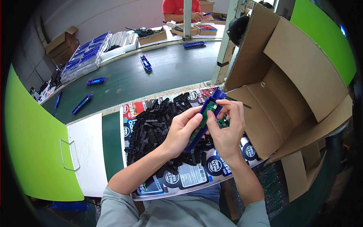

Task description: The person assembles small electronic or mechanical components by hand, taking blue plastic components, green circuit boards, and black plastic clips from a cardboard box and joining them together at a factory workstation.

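Dark green tabletop (124, 72) runs across the back of the workshop, slim blue plastic casings (145, 63) scattered on it, and a person in a red shirt (181, 6) is over on the far side. Up close, a long blue plastic shell (218, 94) with a narrow green circuit board (204, 119) inside sits right in the grip of both hands, tilted with its top end up and to the right. Left hand (180, 132) has it by the left edge, thumb on top, fingers tucked below. Right hand (229, 132) is closed in on the upper half, thumb against the board, a thin red wire (224, 103) by its fingertips. All this hangs over a colorful printed sheet (193, 174) and a heap of small black plastic parts (145, 132), just beside an open brown cardboard box (302, 64).

Hard-to-see stuff: the fingers cover most of the shell's middle, and I can't tell if the right fingertips actually pinch that wire. More green by the right palm is half hidden. Person's head is cut off up top.
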Available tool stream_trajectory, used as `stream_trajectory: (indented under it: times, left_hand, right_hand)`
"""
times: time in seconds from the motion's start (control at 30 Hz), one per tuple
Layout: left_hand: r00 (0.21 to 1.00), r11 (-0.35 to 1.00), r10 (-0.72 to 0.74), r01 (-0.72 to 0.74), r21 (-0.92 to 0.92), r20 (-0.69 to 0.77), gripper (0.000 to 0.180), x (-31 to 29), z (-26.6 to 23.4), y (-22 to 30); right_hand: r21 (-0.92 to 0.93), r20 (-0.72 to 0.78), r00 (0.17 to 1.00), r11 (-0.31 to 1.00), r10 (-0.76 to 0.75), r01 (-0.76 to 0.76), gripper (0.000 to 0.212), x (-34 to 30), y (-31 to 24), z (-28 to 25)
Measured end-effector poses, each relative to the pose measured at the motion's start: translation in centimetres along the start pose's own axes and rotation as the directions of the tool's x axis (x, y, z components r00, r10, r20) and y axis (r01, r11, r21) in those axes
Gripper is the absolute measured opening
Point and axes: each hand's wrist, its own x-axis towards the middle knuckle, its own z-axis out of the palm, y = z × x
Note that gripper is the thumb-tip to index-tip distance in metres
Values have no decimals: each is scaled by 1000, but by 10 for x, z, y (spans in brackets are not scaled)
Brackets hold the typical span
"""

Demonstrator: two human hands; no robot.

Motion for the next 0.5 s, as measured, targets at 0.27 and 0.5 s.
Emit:
stream_trajectory:
  times: [0.27,0.5]
  left_hand:
    - [997,992,67,-71,102,42,43,0,2,-7]
    - [996,984,81,-85,157,29,43,1,-4,-8]
  right_hand:
    - [261,7,964,930,266,-259,57,-4,9,6]
    - [217,73,962,937,265,-274,61,-2,19,11]
